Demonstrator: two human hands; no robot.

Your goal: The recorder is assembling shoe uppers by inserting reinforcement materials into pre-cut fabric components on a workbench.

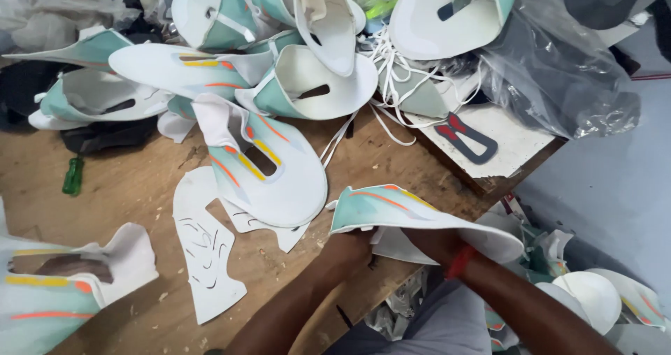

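Observation:
A white and mint-green shoe upper (412, 212) with orange and yellow stripes is held at the table's near edge. My left hand (347, 245) grips it from underneath on the left. My right hand (437, 245), with a red band at the wrist, holds its underside on the right. Both hands are mostly hidden by the piece. Just left of it lies another striped upper (269, 170) flat on the wooden table (133, 187).
A heap of similar curved uppers (307, 82) covers the back of the table. A flat white cut-out (206, 250) lies near the front. A green tool handle (73, 175) rests at the left. Crumpled clear plastic (559, 75) and white laces (398, 68) sit at the right.

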